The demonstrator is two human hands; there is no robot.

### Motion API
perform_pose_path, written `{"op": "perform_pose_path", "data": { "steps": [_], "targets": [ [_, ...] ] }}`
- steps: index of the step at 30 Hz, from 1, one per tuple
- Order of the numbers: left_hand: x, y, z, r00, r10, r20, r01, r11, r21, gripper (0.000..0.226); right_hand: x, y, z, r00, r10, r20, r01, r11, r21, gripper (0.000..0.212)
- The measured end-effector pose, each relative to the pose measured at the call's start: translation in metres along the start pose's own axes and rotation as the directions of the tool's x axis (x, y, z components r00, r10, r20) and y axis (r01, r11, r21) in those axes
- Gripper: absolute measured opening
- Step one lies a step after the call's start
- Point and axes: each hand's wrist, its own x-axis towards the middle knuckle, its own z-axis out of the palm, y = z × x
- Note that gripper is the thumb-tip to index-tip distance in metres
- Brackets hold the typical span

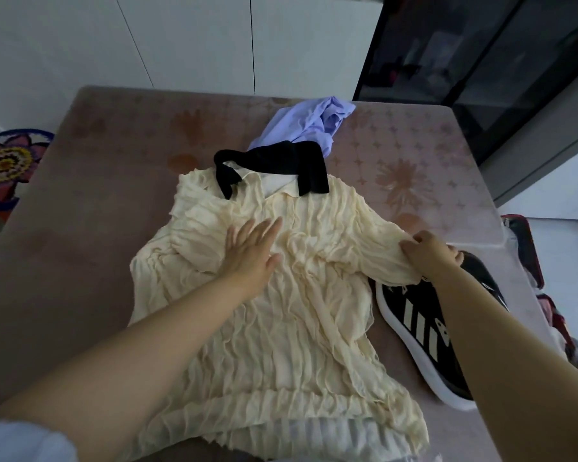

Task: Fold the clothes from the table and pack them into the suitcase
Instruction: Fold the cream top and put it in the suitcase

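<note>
A cream crinkled blouse (281, 328) with a black collar (274, 165) lies spread on the pink patterned table (97, 201). My left hand (251, 251) lies flat with straight fingers on the blouse's chest. My right hand (431, 255) grips the end of the blouse's right sleeve at the table's right side. A crumpled lavender garment (314, 128) sits behind the collar. Part of the suitcase (528, 255), red-edged with things inside, shows on the floor beyond the table's right edge.
A black sneaker (424, 331) with white stripes and a white sole lies on the table under my right forearm. A flower-patterned rug (7, 161) is on the floor at left. A dark glass cabinet (481, 61) stands at the back right.
</note>
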Motion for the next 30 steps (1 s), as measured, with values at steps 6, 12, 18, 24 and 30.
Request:
{"op": "perform_pose_path", "data": {
  "steps": [6,12,18,24,30],
  "targets": [
    [0.023,0.089,0.005,0.956,0.285,0.068,-0.242,0.9,-0.361,0.064,-0.024,-0.016,-0.018,0.964,-0.232,-0.131,0.264,0.891,0.368,0.033],
    [0.031,0.132,0.01,0.981,0.104,0.166,0.113,0.386,-0.916,0.077,-0.065,-0.059,-0.037,0.887,-0.46,-0.041,0.406,0.733,0.545,0.052],
    [0.034,0.074,0.016,0.899,-0.402,0.172,0.265,0.188,-0.946,0.061,-0.066,-0.072,-0.029,0.76,-0.65,-0.006,0.468,0.541,0.699,0.033],
    [0.018,0.031,0.015,0.916,-0.395,0.072,0.261,0.45,-0.854,0.064,-0.029,-0.061,0.016,0.847,-0.528,0.061,0.47,0.799,0.375,0.046],
    [0.008,0.017,0.016,0.989,-0.149,0.011,0.123,0.767,-0.63,0.067,-0.009,-0.085,0.031,0.835,-0.55,0.005,0.546,0.831,0.105,0.051]
  ]
}}
